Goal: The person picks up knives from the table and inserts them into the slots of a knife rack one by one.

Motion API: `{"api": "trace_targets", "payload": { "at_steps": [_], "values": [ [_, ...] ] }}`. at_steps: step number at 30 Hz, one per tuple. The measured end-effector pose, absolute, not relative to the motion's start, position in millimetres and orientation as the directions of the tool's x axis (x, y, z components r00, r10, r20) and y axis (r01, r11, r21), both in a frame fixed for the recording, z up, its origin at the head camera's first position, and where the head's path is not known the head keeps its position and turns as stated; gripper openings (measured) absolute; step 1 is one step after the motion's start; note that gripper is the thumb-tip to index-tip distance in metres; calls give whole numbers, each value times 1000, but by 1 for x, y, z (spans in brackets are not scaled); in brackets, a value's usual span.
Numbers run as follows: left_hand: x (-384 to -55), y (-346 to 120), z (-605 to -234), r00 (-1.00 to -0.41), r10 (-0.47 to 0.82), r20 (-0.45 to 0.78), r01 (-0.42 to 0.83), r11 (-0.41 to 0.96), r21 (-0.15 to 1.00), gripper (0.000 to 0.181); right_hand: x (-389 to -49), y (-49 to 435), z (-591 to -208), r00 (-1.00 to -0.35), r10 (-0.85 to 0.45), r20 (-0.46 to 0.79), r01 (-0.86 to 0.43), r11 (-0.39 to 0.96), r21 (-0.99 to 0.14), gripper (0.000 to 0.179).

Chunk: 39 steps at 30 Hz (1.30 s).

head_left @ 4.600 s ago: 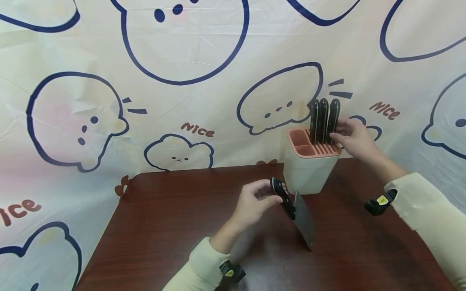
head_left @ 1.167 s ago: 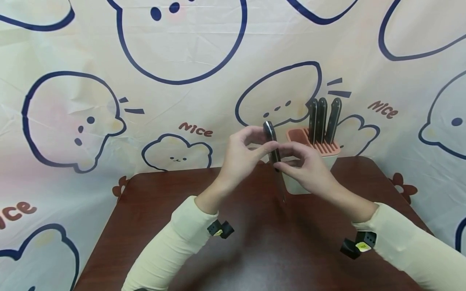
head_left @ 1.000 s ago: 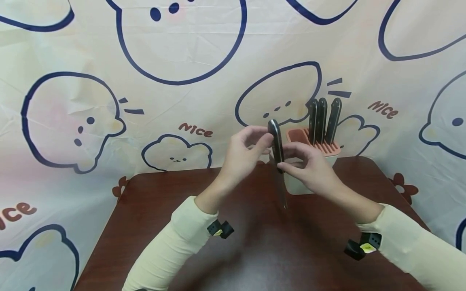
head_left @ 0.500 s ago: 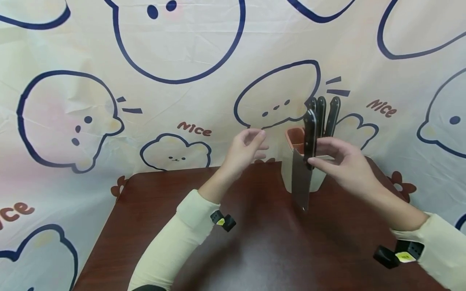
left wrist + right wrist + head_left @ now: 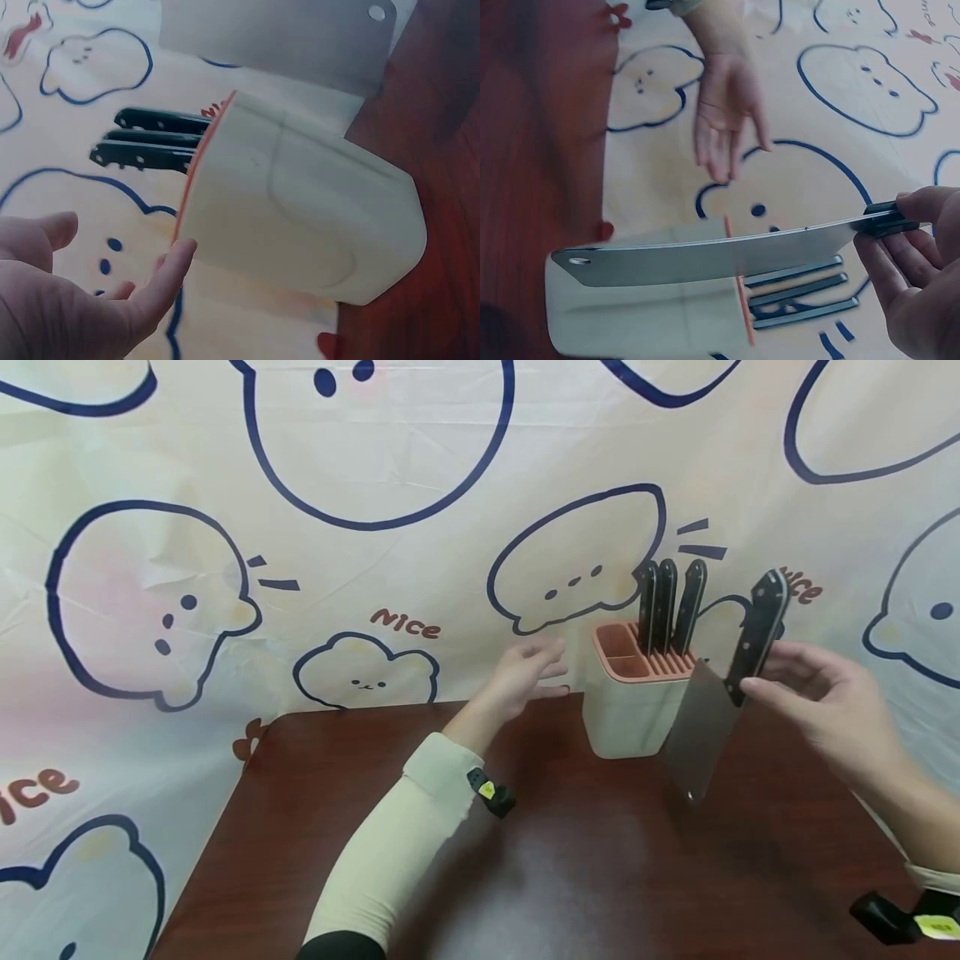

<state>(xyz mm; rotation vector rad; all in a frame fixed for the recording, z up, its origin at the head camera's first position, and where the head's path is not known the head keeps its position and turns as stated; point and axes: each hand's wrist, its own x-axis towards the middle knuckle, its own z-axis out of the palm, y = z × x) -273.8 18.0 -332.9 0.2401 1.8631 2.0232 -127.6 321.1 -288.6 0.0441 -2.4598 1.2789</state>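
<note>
My right hand (image 5: 847, 710) pinches a cleaver (image 5: 703, 727) low on its black handle, near the blade. The cleaver's wide blade hangs downward to the right of a knife holder (image 5: 630, 718), tilted, above the table. In the right wrist view thumb and fingers grip the handle (image 5: 889, 219). My left hand (image 5: 521, 677) has its fingers extended and holds nothing, left of the holder. In the left wrist view, its fingertips are close by the holder's orange rim. Three black-handled knives (image 5: 663, 610) stand in the slots of the holder's orange top.
The brown wooden table (image 5: 540, 860) spreads out in front of the holder. A cartoon-printed cloth (image 5: 375, 568) hangs behind it as a backdrop. The holder's larger compartments (image 5: 619, 647) are on the left of its top.
The cleaver has passed from the left hand to the right. The right hand has carried it rightward across the holder's front. The left hand has let go and stayed at the left.
</note>
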Motion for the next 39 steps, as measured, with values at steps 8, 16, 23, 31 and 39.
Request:
{"api": "trace_targets", "payload": {
  "at_steps": [8,16,23,31,39],
  "values": [
    [-286,38,-351,-913,379,-155,-200,-83,976,51,-125,349,-277,-896,202,395,-185,640,-746,37],
    [-283,56,-351,-907,391,-153,-211,-109,971,59,-136,369,-263,-873,163,460,-298,569,-767,44],
    [-276,71,-349,-921,345,-178,-219,-83,972,61,-156,376,-243,-849,153,506,-386,475,-791,46],
    [-271,82,-354,-952,242,-189,-209,-58,976,58,-171,375,-227,-812,169,559,-419,497,-760,47],
    [-271,89,-356,-961,213,-177,-195,-64,979,52,-185,366,-211,-793,225,567,-436,441,-785,45]
  ]
}}
